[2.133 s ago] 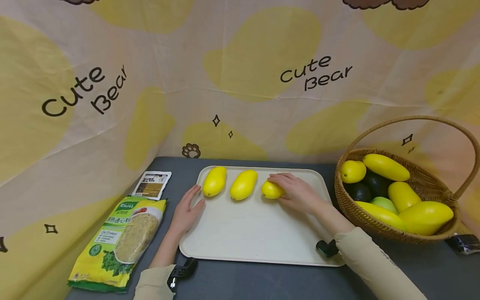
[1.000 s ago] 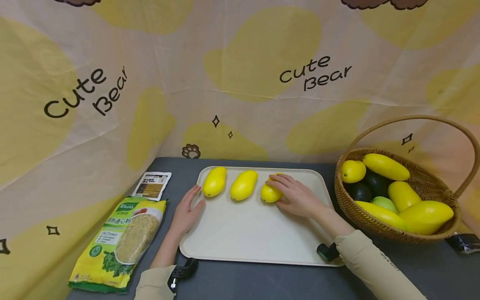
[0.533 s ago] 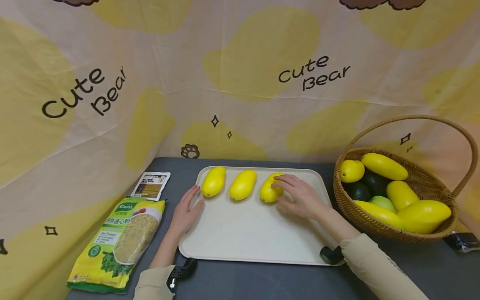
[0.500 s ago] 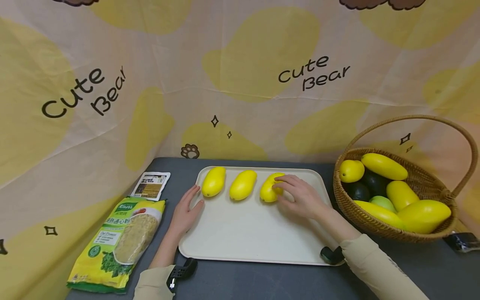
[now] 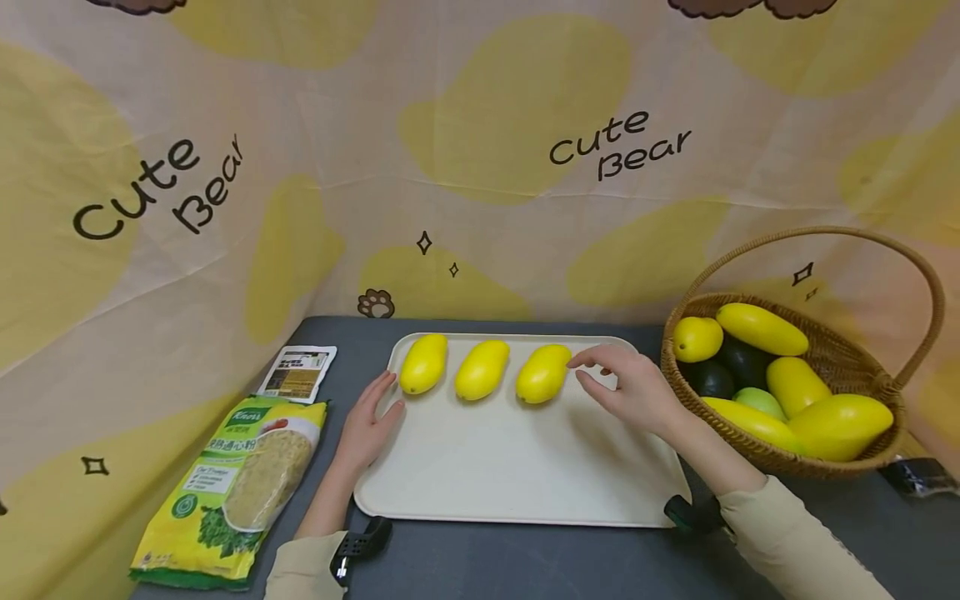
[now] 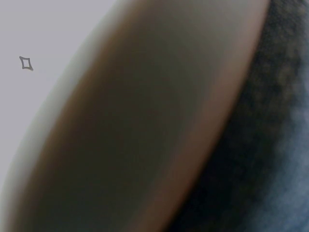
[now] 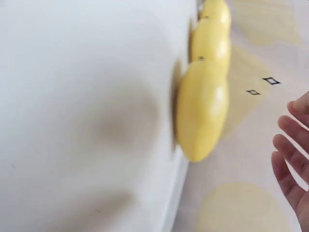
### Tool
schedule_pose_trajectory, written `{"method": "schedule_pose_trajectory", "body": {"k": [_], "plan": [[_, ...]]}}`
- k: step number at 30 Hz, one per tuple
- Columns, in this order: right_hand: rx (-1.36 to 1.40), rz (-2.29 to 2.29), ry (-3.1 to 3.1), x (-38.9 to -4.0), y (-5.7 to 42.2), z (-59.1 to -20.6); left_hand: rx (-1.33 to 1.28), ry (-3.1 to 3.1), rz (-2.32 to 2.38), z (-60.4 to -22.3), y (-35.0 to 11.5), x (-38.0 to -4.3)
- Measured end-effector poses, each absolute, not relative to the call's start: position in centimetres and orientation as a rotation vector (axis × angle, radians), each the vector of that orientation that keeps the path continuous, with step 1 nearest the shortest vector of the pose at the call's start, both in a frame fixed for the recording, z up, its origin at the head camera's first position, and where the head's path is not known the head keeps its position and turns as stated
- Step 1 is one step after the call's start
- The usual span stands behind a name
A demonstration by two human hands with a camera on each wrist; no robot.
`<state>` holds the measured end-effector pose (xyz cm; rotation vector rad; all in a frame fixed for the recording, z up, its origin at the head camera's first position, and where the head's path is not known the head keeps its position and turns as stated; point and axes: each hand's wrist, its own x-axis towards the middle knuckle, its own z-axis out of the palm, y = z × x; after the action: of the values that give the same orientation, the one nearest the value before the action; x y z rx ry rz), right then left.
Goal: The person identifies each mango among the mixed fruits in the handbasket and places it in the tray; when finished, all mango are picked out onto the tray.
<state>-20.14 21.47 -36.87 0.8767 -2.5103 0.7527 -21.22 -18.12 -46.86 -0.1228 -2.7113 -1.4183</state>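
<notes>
Three yellow mangoes lie in a row along the back of the cream tray (image 5: 487, 467): a left mango (image 5: 423, 364), a middle mango (image 5: 482, 370) and a right mango (image 5: 543, 375). My right hand (image 5: 633, 387) hovers over the tray's right side, fingers loosely bent and holding nothing, fingertips just right of the right mango. In the right wrist view the right mango (image 7: 203, 111) is apart from the spread fingers (image 7: 292, 152). At the tray's left rim rests my left hand (image 5: 366, 429) with relaxed fingers. The left wrist view is mostly blurred.
A wicker basket (image 5: 862, 358) with a tall handle stands right of the tray, holding several yellow, dark and green fruits. On the left lie a yellow-green Knorr bag (image 5: 232, 492) and a small white packet (image 5: 297, 372). Patterned cloth (image 5: 480, 167) hangs behind the table.
My right hand has let go of the right mango and drawn back to the right, leaving it wholly visible on the tray. The left hand stays at the tray's left rim.
</notes>
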Motion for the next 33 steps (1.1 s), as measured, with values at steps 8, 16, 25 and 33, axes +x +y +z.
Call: {"method": "schedule_pose_trajectory", "body": {"k": [8, 16, 25, 33], "plan": [[0.753, 0.675, -2.624, -18.7, 24.9, -32.5, -0.118, -2.717, -1.419, -47.0, -18.1, -21.2], [0.663, 0.495, -2.900, -18.7, 30.2, -27.6, -0.133, -2.725, -1.404, -46.8, -18.4, -21.2], [0.551, 0.260, -3.084, -21.7, 35.1, -25.9, -0.133, -2.747, -1.377, -46.8, -18.5, -21.3], [0.391, 0.163, -3.131, -24.6, 38.3, -27.0, -0.158, -2.733, -1.384, -47.0, -18.3, -21.4]]}}
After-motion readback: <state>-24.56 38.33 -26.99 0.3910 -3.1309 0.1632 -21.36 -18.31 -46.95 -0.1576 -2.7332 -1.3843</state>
